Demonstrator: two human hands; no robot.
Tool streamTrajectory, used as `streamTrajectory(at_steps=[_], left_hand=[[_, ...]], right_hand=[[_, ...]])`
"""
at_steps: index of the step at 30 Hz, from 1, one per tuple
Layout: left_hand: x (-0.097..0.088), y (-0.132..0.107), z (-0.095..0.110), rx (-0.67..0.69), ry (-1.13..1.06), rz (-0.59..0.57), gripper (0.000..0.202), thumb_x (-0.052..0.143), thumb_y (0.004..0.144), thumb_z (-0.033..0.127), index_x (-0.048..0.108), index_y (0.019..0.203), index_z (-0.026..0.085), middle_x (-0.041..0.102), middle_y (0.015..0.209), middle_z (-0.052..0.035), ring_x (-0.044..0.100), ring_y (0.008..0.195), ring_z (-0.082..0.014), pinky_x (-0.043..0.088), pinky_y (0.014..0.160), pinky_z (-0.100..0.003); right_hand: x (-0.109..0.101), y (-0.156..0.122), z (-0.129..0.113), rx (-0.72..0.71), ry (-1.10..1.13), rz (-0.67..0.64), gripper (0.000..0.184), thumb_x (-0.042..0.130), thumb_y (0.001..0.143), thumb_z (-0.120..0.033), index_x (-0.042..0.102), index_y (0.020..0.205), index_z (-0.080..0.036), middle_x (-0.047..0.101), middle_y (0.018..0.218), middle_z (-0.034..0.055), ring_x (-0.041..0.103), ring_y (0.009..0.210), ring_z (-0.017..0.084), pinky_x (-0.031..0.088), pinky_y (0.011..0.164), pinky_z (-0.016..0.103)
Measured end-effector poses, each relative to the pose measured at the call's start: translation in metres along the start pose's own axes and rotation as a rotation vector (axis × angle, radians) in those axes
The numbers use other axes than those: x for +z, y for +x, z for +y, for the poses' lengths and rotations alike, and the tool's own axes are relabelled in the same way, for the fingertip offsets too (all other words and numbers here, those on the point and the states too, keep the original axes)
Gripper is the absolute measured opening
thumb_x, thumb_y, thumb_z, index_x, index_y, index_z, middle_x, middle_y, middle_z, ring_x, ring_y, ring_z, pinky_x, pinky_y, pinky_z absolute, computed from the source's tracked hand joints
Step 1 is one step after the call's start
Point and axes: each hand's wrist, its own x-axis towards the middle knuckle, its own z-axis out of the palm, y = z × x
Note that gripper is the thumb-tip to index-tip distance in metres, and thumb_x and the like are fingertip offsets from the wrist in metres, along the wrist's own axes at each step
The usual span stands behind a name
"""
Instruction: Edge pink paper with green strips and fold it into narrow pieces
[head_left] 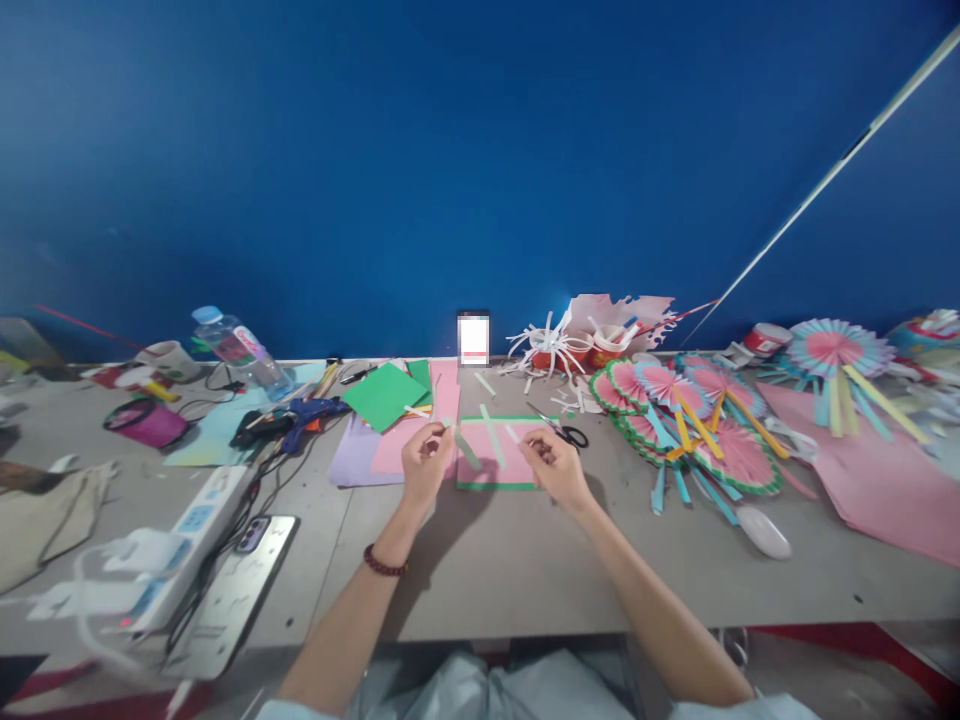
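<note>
My left hand (426,462) is closed in a pinch, with a pale green strip (468,449) running down from its fingertips. In my right hand (553,462), the thumb and fingers pinch a short white strip (513,434). Both hands hover over a pink paper sheet (517,475) with green bands along its far and near edges. Another pale strip (493,436) lies across that sheet, between the hands. Black-handled scissors (575,436) lie just beyond my right hand, partly over the sheet's corner.
Green paper (386,396) and lilac paper (352,465) lie left of the sheet. Pleated paper fans (739,455) and a white mouse-shaped object (763,532) are on the right. A power strip (199,535), a phone (232,595) and a bottle (244,355) occupy the left.
</note>
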Motion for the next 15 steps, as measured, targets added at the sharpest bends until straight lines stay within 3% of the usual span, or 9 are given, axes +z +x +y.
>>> streamTrajectory(at_steps=[3,6,10,15], left_hand=[[-0.002,0.008,0.001,-0.170,-0.117,-0.016,0.030,0.075,0.064,0.038,0.062,0.072,0.012,0.051,0.049,0.0049,0.038,0.037,-0.0035,0.028,0.036,-0.017],[0.000,0.010,-0.001,-0.212,-0.207,-0.075,0.032,0.077,0.061,0.038,0.062,0.074,0.012,0.057,0.052,0.0026,0.047,0.039,-0.0064,0.033,0.037,-0.018],[0.006,0.003,-0.002,-0.200,-0.270,-0.064,0.035,0.079,0.059,0.036,0.062,0.080,0.014,0.065,0.067,-0.0023,0.067,0.062,-0.0171,0.040,0.041,-0.018],[0.010,-0.006,0.001,-0.217,-0.200,-0.121,0.029,0.073,0.067,0.039,0.065,0.078,0.013,0.066,0.062,-0.0040,0.066,0.062,-0.0171,0.043,0.044,-0.020]], right_hand=[[-0.003,0.001,-0.006,0.165,0.217,-0.066,0.033,0.063,0.073,-0.051,0.052,0.078,-0.020,0.040,0.044,-0.0106,0.032,0.026,0.005,0.029,0.028,0.019],[0.000,-0.003,-0.010,0.225,0.279,-0.164,0.034,0.064,0.072,-0.051,0.051,0.077,-0.020,0.038,0.041,-0.0119,0.028,0.025,0.004,0.025,0.026,0.018],[0.012,-0.013,-0.012,0.146,0.172,-0.209,0.029,0.061,0.075,-0.047,0.055,0.079,-0.018,0.040,0.048,-0.0096,0.030,0.032,0.003,0.023,0.030,0.017],[0.024,-0.021,-0.016,0.059,0.111,-0.171,0.024,0.061,0.077,-0.041,0.058,0.079,-0.017,0.040,0.051,-0.0078,0.032,0.043,0.005,0.025,0.040,0.018]])
